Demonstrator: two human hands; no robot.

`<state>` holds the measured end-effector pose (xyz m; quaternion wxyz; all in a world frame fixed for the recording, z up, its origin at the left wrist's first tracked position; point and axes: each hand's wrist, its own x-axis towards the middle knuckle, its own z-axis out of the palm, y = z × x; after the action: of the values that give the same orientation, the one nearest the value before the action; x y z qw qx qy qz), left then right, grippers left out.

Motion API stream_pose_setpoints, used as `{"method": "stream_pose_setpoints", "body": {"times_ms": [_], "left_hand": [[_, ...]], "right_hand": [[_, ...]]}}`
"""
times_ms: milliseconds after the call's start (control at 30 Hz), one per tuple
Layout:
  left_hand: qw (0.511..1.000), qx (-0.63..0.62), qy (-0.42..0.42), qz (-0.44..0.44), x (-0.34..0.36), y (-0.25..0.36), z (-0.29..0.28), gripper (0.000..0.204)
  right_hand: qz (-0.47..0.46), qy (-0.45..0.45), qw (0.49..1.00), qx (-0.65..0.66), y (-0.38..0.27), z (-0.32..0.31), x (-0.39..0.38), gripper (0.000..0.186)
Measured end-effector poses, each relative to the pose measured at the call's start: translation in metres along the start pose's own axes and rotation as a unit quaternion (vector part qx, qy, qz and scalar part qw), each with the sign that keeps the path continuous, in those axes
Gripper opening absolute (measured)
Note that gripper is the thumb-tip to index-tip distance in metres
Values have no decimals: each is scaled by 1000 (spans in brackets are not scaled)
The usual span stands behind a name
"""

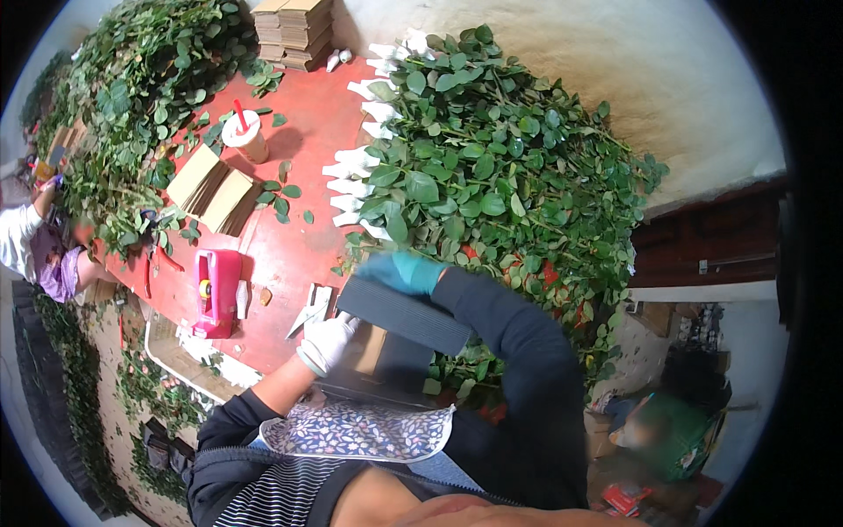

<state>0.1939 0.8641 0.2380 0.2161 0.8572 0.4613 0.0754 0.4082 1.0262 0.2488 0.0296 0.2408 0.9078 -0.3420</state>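
Honestly, the dark corrugated sheet (406, 314) I'm wrapping round the rose bunch (500, 184) could spring open or crush the stems, since I only pinch it at two edges and the leafy heap on the red table (299, 158) pushes back. My left hand (329, 342), in a white glove, is closed on the sheet's near lower edge, forearm coming up from below. My right hand (399, 270), teal-gloved, curls over the top edge, elbow bent sharply.
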Motion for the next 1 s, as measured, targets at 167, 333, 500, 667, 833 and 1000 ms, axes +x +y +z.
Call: {"method": "stream_pose_setpoints", "body": {"times_ms": [167, 333, 500, 667, 833, 1000], "left_hand": [[998, -48, -38, -33, -3, -1, 7, 75], [997, -61, -31, -48, -5, 0, 7, 76], [999, -17, -37, -27, 0, -2, 16, 73], [996, -64, 59, -5, -3, 2, -2, 50], [994, -89, 63, -2, -3, 5, -3, 48], [997, -78, 1, -21, -2, 4, -8, 51]], "right_hand": [[91, 116, 974, 171, -8, -20, -43, 28], [174, 239, 928, -226, -19, -122, -5, 23], [320, 118, 878, -337, 19, -143, 23, 40], [235, 456, 851, 114, 16, -176, -29, 23], [226, 350, 901, -116, -23, -179, -45, 51], [373, 155, 890, -212, 11, -112, 0, 70]]}}
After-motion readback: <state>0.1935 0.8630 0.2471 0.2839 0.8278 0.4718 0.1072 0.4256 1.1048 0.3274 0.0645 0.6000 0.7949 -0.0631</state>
